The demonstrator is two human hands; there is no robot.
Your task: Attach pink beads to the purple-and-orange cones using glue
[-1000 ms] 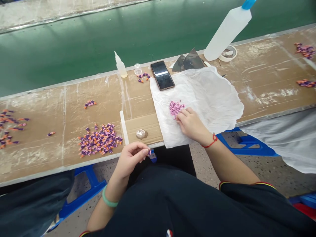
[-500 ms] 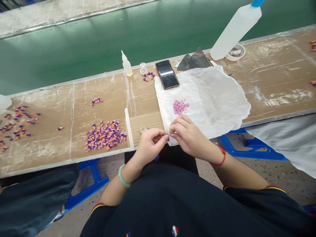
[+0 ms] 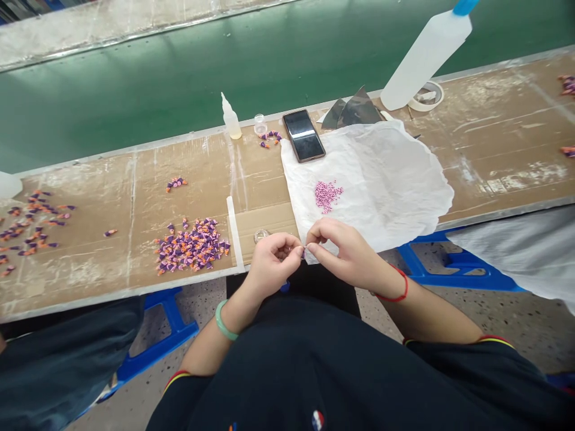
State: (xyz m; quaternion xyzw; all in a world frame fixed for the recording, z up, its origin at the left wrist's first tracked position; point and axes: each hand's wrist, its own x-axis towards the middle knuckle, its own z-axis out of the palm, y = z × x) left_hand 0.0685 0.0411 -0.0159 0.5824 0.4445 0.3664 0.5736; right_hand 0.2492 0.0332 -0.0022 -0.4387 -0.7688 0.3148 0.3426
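My left hand (image 3: 271, 266) is closed in a pinch on a small purple figurine piece (image 3: 303, 254). Facing it, my right hand (image 3: 344, 254) has thumb and forefinger pinched together right at that piece; anything between those fingertips is too small to make out. Just beyond my right hand, many tiny pink beads (image 3: 327, 196) are heaped on a crumpled white sheet (image 3: 395, 179). Left of my hands lies a pile of small purple, orange and pink figurine pieces (image 3: 195, 245). A small clear glass dish (image 3: 261, 235) sits behind my left hand, partly covered by it.
At the table's back stand a dropper bottle (image 3: 231, 123) and a small clear cup (image 3: 260, 124). A phone (image 3: 304, 135) overlaps the sheet; dark triangular pieces (image 3: 359, 109), a tape roll (image 3: 426, 97) and a large white bottle (image 3: 424, 60) stand farther right. Other people's clothing shows at both sides.
My right hand has shifted slightly left and its fingertips have come up against the piece in my left hand. My left hand has barely moved.
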